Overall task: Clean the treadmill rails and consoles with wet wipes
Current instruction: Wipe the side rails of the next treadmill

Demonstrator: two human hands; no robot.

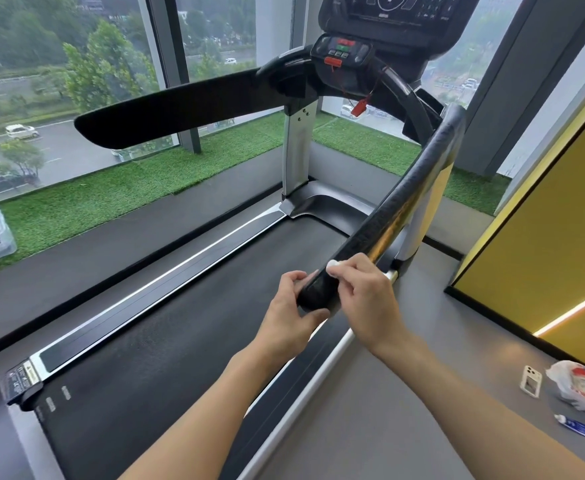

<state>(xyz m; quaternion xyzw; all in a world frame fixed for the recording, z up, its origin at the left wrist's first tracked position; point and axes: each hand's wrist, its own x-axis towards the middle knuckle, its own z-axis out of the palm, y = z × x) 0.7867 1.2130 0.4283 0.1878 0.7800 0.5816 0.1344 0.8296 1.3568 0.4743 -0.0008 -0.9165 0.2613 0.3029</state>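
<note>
The left hand (pixel 289 306) gripped the near end of the treadmill's right handrail (pixel 398 209), fingers (pixel 296 277) curled round it. The right hand (pixel 363 292) pinched a white wet wipe (pixel 332 267) against the rail's top.

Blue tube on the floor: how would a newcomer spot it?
Right of the treadmill, on the grey floor below the yellow wall, lie three items. The tube is lowest in view: blue, white-capped, unlike the white phone and crumpled bag.

Left hand (pixel 284 308), right hand (pixel 367 299) (with white wipe (pixel 332 266)) — both on rail end (pixel 313 294)
</note>
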